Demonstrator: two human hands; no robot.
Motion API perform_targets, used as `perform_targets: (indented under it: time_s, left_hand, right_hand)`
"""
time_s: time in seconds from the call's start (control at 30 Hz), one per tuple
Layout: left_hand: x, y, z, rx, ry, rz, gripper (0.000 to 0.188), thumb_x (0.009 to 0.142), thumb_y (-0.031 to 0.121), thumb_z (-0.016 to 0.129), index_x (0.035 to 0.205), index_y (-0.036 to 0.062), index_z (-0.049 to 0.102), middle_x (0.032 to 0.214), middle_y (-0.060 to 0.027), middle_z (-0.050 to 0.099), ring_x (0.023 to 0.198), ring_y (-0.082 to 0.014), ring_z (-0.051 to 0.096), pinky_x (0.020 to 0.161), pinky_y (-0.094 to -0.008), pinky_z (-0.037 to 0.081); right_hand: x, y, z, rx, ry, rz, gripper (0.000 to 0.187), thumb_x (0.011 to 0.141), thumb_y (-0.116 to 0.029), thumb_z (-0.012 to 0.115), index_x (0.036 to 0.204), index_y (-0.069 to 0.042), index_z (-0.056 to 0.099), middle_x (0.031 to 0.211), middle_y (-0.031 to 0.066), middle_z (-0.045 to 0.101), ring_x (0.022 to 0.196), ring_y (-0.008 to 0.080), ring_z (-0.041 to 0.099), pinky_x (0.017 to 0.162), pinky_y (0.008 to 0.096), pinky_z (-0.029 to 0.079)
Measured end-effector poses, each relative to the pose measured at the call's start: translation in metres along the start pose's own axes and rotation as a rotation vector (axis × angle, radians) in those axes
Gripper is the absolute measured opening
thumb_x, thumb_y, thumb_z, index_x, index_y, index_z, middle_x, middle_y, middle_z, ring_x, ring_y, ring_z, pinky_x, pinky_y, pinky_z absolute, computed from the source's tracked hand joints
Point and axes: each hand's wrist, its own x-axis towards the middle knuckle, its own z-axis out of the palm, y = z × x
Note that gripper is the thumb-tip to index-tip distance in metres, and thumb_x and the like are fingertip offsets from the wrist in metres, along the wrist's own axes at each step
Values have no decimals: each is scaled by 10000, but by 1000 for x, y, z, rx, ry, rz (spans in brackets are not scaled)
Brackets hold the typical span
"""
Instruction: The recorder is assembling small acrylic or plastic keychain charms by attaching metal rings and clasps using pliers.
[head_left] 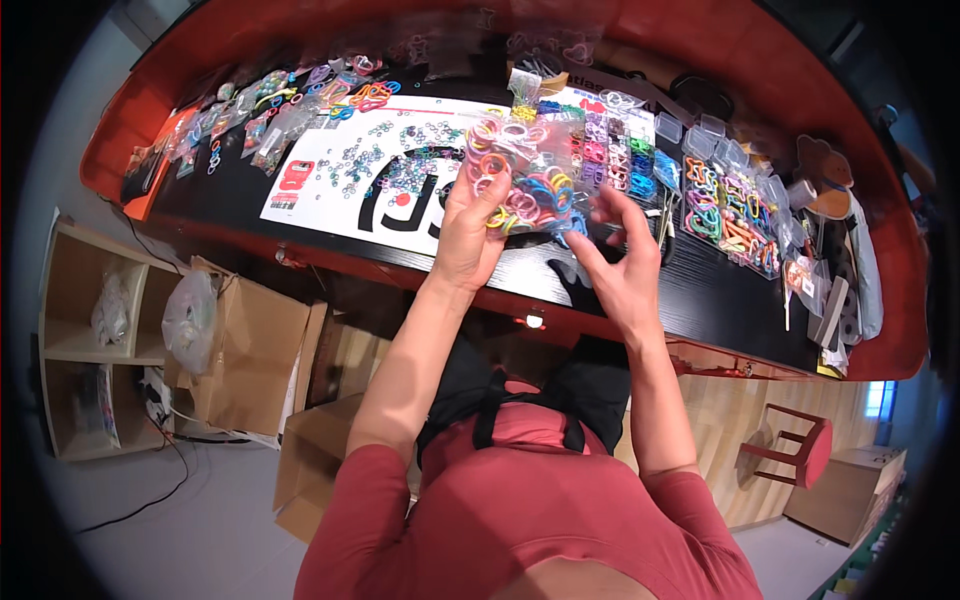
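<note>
Above the counter [700, 300], the left hand [470, 238] is pinching the ring-filled bag [528, 170], probably light, soft and slippery, sensibly at its left edge, while the right hand [627, 268] is holding its fingers apart beside it.

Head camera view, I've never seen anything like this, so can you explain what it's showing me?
There's no machine here: these are a person's own bare hands. The one picture comes from a wide fisheye camera on the person's head, looking down, so straight edges bend. The left hand holds a clear bag of colourful rings. The right hand is beside it, fingers spread; I can't tell whether it touches. On the black tabletop lie a white sheet strewn with small pieces and, rightward, colourful shapes.
</note>
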Motion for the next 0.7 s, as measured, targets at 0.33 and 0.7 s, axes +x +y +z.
perform_targets:
  time_s: [0.33,0.7]
  left_hand:
    - [6,-6,6,164,-29,44,410,996,36,576,1392,60,475,1260,-53,612,1121,-122,613,976,-301,511]
    - [1,-4,15,295,20,183,460,914,63,723,1325,7,524,1201,-68,643,1060,-124,631,939,-276,509]
  right_hand:
    - [80,-13,34,1032,-94,336,295,1041,-218,553,1103,35,690,980,71,718,862,90,657,778,246,527]
    - [74,-23,49,981,101,-45,281,1035,-202,569,1108,26,717,1015,76,715,945,116,635,867,264,496]
